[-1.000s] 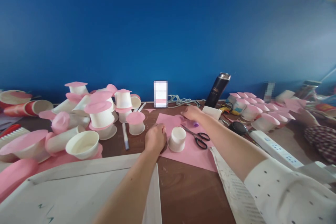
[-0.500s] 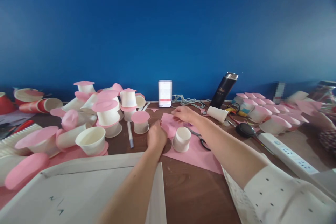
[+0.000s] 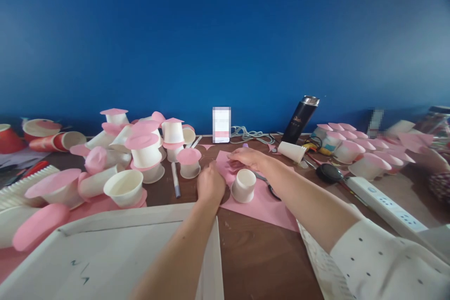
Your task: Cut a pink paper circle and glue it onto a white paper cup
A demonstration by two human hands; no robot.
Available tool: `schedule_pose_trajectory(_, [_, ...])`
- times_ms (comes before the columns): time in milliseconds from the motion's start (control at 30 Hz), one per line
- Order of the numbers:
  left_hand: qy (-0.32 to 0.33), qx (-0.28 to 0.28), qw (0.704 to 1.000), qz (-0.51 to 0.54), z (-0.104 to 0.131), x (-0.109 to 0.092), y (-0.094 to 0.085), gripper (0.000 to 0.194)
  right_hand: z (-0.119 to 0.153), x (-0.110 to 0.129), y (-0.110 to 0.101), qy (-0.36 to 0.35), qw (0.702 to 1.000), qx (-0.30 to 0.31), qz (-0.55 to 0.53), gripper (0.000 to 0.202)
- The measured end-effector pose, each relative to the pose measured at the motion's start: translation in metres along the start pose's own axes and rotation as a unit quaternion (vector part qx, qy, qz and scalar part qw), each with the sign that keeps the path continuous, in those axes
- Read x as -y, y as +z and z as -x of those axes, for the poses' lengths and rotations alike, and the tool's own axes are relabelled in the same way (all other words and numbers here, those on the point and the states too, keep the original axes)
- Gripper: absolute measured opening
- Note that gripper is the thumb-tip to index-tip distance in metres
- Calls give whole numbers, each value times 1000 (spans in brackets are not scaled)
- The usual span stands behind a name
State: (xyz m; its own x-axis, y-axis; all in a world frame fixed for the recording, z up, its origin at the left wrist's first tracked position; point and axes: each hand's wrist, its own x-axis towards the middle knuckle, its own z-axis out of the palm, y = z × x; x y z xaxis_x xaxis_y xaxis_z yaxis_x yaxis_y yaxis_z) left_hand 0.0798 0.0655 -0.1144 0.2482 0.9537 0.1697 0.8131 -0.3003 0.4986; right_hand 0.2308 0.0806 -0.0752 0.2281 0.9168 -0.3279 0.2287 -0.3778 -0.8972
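My left hand (image 3: pixel 211 183) is closed at the left edge of the pink paper (image 3: pixel 270 211), its fingertips pinching the edge. Over the same paper, the fingers of my right hand (image 3: pixel 243 159) are bent down and together; what is in them is hidden. A small purple bit (image 3: pixel 245 145) shows just behind that hand. Between my arms a white paper cup (image 3: pixel 245 185) stands upside down on its wide rim. Scissors (image 3: pixel 272 192) lie partly under my right forearm.
Paper cups with pink discs (image 3: pixel 142 150) crowd the left. A large white tray (image 3: pixel 133 253) lies in front of them. Toward the right are a black thermos (image 3: pixel 301 119), a power strip (image 3: pixel 390 206) and more pink-topped cups (image 3: pixel 369 164). A phone (image 3: pixel 221 124) stands at the wall.
My right hand has moved slightly left and down over the pink paper, its fingers more bunched. The left hand stays about where it was. The purple bit now shows behind my right hand.
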Motion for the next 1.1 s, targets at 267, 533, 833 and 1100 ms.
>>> schedule_pose_trajectory(267, [-4, 2, 1000, -13, 0, 0, 1, 44, 3, 8, -17, 26, 997, 60, -46, 11])
schedule_pose_trajectory(533, [0, 5, 1000, -12, -1, 0, 0, 44, 2, 4, -16, 31, 991, 90, -91, 14])
schedule_pose_trajectory(833, [2, 15, 1000, 18, -1, 2, -6, 43, 4, -3, -9, 47, 984, 91, -143, 10])
schedule_pose_trajectory(1100, [62, 121, 991, -15, -3, 5, -29, 40, 3, -9, -10, 39, 982, 85, -162, 6])
